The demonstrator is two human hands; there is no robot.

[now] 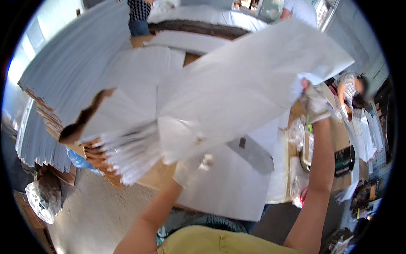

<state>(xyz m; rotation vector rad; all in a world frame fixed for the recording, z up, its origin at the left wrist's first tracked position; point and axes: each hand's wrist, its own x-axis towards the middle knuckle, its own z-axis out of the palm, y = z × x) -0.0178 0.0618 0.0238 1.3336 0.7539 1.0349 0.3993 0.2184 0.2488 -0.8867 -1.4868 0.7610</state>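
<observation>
A large white paper sheet stretches slantwise across the middle, lifted above the table. At its right edge my right hand, in a whitish glove, is closed on it, with the thumb against the paper. My left hand, gloved too, is under the sheet's lower left edge; its fingers are blurred and partly hidden. Below lies another flat white sheet with a dark grey patch. To the left, a fanned stack of white sheets shows its blurred edges.
Tall stacks of paper sheets rise at the left, with torn brown cardboard beside them. A dark green can and clear plastic wrap lie right. A plastic bag is at lower left. Another person works at right; others stand at the back.
</observation>
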